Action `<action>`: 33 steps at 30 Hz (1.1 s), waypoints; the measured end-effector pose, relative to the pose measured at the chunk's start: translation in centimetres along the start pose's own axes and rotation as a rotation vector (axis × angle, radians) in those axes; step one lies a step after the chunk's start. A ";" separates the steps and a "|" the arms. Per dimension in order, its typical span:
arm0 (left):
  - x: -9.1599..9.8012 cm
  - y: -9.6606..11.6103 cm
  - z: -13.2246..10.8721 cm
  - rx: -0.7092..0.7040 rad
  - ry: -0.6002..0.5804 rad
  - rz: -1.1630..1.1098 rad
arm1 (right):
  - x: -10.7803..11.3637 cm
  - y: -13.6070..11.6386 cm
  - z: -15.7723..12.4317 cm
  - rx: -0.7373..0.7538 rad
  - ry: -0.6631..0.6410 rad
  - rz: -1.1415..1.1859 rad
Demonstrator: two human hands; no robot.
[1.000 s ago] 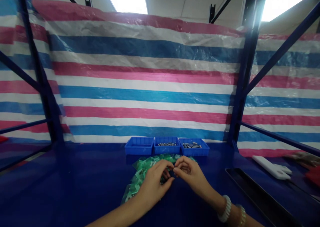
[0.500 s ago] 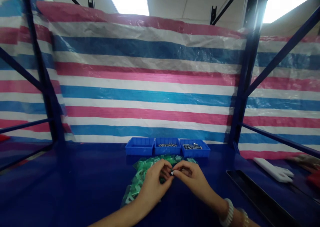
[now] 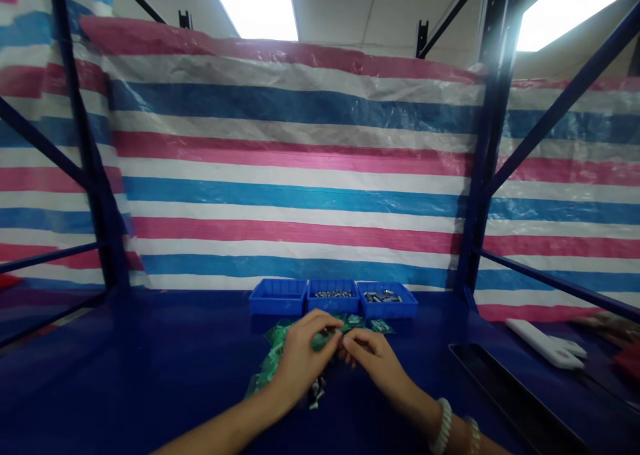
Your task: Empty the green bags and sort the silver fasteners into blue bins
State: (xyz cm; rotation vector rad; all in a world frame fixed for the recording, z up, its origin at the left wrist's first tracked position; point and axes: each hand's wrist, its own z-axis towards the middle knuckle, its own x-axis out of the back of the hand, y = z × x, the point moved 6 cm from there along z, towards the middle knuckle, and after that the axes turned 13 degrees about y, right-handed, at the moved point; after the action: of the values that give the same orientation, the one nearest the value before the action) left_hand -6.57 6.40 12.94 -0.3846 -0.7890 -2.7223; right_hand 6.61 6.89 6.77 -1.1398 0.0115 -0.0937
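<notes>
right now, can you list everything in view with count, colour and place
Table: one, dark blue, foreground
Bins: three, blue, row at the back
Metal bits: many, silvery, in the middle and right bins
Packets: several, green, mid-table, partly hidden
Small parts: uncounted, dark and white, right of the packets' near end
Flat item: one, black, right
Device: at least one, white, far right
Sheeting: count unclear, striped pink, white and blue, background
Frame posts: two main ones, dark blue, either side
Lights: two, white, ceiling
Bracelets: two, pale, right wrist
Left hand: one, by the packets
Right hand: one, fingertips near the left's
</notes>
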 end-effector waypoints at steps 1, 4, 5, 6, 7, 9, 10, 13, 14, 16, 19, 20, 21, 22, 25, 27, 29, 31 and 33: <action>-0.2 -0.4 1.1 -0.037 0.010 0.029 | 0.0 0.1 0.1 -0.006 0.008 -0.011; -1.5 -2.5 5.0 -0.096 0.003 0.109 | 0.3 0.4 0.3 -0.010 0.020 -0.085; -1.9 -3.3 6.1 -0.095 0.004 0.127 | 0.4 0.4 0.3 0.007 0.022 -0.125; -2.3 -4.0 7.1 -0.091 0.007 0.146 | 0.5 0.3 0.3 0.029 0.027 -0.164; -2.5 -4.7 7.7 -0.086 0.013 0.162 | 0.6 0.2 0.3 0.049 0.031 -0.197; -2.5 -5.5 7.8 -0.081 0.023 0.183 | 0.8 0.0 0.2 0.095 0.039 -0.255; -2.3 -5.6 7.5 -0.083 0.024 0.186 | 0.8 -0.1 0.1 0.121 0.039 -0.283; -1.2 -5.2 5.3 -0.103 0.013 0.179 | 0.3 -0.1 -0.2 0.208 0.010 -0.403; -0.8 -4.9 4.5 -0.110 0.007 0.175 | 0.0 0.0 -0.2 0.232 -0.002 -0.450; 0.0 -4.4 3.0 -0.117 -0.001 0.167 | -0.5 0.1 -0.3 0.258 -0.029 -0.527; 0.8 -3.7 1.6 -0.117 -0.003 0.157 | -1.2 0.2 -0.1 0.291 -0.053 -0.618; 1.0 -3.5 1.3 -0.117 0.002 0.156 | -1.4 0.2 -0.1 0.302 -0.063 -0.639; 1.1 -3.3 1.0 -0.116 0.010 0.154 | -1.6 0.2 0.0 0.312 -0.072 -0.654; 1.3 -3.2 0.8 -0.112 0.018 0.150 | -1.8 0.2 0.1 0.315 -0.079 -0.661; 1.8 -2.8 0.3 -0.084 0.035 0.118 | -1.9 0.5 0.2 0.294 -0.082 -0.638; 2.0 -2.5 0.0 -0.054 0.039 0.089 | -1.7 0.5 0.2 0.265 -0.064 -0.611; 2.2 -2.1 -0.2 -0.021 0.047 0.070 | -1.3 0.5 0.2 0.217 -0.040 -0.576; 2.2 -1.9 -0.4 0.023 0.041 0.051 | -0.8 0.5 0.3 0.138 -0.025 -0.476; 1.7 -1.6 -0.7 0.066 0.006 0.029 | -0.4 0.2 0.4 0.052 -0.019 -0.287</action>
State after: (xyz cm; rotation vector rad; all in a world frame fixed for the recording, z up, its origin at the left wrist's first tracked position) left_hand -8.87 6.96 12.13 -0.3706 -0.8621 -2.6618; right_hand 6.29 7.36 6.76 -1.0845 -0.1708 -0.3366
